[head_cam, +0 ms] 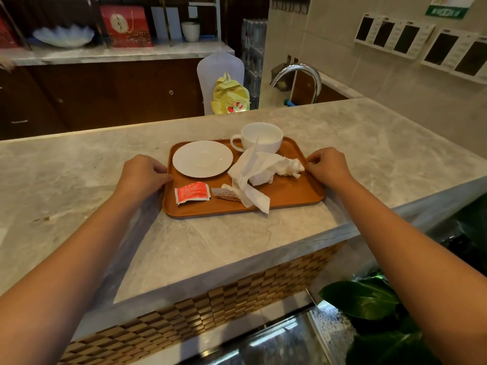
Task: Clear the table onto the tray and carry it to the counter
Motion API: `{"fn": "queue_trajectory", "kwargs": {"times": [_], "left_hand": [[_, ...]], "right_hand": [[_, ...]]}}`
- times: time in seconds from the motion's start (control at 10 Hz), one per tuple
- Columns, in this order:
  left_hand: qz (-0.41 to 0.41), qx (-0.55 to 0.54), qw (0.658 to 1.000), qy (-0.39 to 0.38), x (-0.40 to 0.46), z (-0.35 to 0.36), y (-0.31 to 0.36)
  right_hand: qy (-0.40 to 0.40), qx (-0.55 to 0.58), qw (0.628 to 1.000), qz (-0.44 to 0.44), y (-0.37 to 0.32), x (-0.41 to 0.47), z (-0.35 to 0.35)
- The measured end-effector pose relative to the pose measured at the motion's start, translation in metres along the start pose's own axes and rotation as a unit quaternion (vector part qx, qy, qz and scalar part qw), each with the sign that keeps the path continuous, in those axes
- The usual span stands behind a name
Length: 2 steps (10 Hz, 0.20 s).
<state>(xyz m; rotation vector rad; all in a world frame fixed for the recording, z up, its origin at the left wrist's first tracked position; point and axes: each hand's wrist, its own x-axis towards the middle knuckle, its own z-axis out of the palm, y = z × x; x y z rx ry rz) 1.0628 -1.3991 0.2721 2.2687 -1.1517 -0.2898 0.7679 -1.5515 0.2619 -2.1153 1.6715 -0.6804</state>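
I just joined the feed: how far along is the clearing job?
Done: the saucer, cup, crumpled napkin and red sachet are on the tray, which rests on the marble counter. In hand: left hand and right hand at its side rims. Left: letting go, apparently.

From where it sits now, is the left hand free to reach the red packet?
Probably yes. The left hand grips the tray at its left rim, and the red packet lies just inside that rim with nothing between them. It would have to let go first.
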Motion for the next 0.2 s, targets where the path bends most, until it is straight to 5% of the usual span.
{"fn": "queue_trajectory", "kwargs": {"times": [0.2], "left_hand": [[0.01,0.08,0.996,-0.022,-0.0043,-0.0038,-0.0041]], "right_hand": [[-0.024,-0.085,0.994,-0.068,0.0045,-0.014,-0.0121]]}}
